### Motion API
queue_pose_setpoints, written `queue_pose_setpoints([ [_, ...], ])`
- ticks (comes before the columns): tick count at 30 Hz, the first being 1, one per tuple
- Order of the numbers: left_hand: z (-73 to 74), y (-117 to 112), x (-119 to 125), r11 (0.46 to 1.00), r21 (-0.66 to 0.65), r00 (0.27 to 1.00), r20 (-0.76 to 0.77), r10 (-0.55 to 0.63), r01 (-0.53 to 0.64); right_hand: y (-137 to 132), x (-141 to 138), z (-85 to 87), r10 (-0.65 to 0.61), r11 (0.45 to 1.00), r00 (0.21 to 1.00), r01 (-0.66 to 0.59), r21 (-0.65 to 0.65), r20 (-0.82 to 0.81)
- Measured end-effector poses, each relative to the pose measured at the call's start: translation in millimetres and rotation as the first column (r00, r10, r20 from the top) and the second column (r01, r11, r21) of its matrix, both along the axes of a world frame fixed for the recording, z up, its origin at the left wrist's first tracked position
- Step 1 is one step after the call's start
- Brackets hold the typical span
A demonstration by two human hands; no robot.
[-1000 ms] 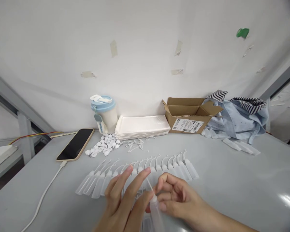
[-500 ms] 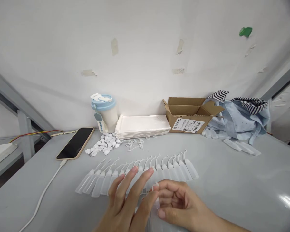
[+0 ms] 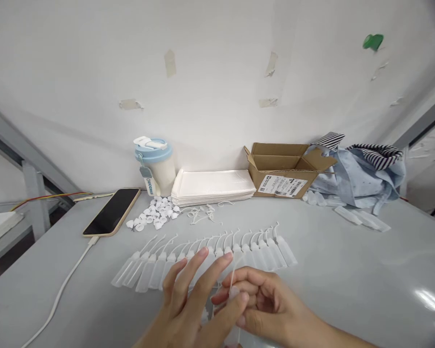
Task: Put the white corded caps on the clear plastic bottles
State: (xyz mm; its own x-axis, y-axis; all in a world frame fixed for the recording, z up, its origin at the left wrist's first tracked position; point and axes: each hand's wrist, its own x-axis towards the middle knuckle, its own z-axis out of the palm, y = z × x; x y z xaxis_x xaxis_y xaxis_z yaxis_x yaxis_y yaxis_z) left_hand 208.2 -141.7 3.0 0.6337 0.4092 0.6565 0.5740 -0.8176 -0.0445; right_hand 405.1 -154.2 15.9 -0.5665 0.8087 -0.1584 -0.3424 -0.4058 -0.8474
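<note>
Between my hands, near the front of the table, is a small translucent plastic bottle (image 3: 233, 334) with a thin white tube rising from its top. My left hand (image 3: 194, 299) grips the bottle with its forefinger over the upper part, while its other fingers spread forward. From the other side, my right hand (image 3: 266, 299) holds it too, thumb against the body and fingers curled behind the neck. The lower end of the bottle is partly hidden. Just beyond my fingers lies a row of similar tubed bottles (image 3: 156, 274), partly covered by my left hand.
White caps (image 3: 155, 212) lie heaped beside a blue-lidded cup (image 3: 163, 169). Loose thin tubes (image 3: 199, 214) lie before a stack of white packets (image 3: 213, 186). A phone (image 3: 112, 211), an open cardboard box (image 3: 282, 176), blue cloth (image 3: 358, 174) and more bottles (image 3: 362, 218) are around.
My left forefinger has slid right across the top of the bottle. The tube, bent near my right fingertips before, now stands up straighter. My right fingers have shifted slightly left behind the neck.
</note>
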Motion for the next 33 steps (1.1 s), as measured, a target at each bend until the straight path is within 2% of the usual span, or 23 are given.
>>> queue_pose_setpoints([
  [7, -1.0, -2.2, 0.6, 0.998, -0.064, 1.0, 0.012, -0.005, 0.005, -0.3, -0.8, 0.0, 0.024, 0.999, 0.998, -0.022, 0.037, -0.054],
  [13, -1.6, -1.1, -1.1, 0.996, -0.092, 1.0, 0.018, 0.009, -0.007, 0.8, 0.5, 4.7, 0.045, 0.995, 0.999, -0.043, 0.087, -0.019],
  [17, 4.0, 0.8, -7.4, 0.995, -0.095, 0.999, -0.043, 0.024, -0.028, 2.1, 0.6, 6.6, 0.052, 0.994, 0.998, -0.048, 0.098, -0.036],
  [21, 12.8, 2.8, -15.7, 0.996, -0.067, 0.984, -0.16, -0.075, 0.065, 3.8, 1.6, 6.2, 0.045, 0.996, 0.998, -0.041, 0.079, -0.052],
  [26, 18.1, 4.8, -16.5, 0.966, -0.158, 0.955, -0.184, -0.234, 0.206, 2.2, 1.9, 7.4, 0.076, 0.995, 0.996, -0.073, 0.067, -0.046],
  [33, 22.0, 5.1, -13.0, 0.943, -0.219, 0.957, -0.092, -0.276, 0.251, 0.6, 3.3, 6.3, 0.082, 0.997, 0.995, -0.082, -0.002, 0.058],
])
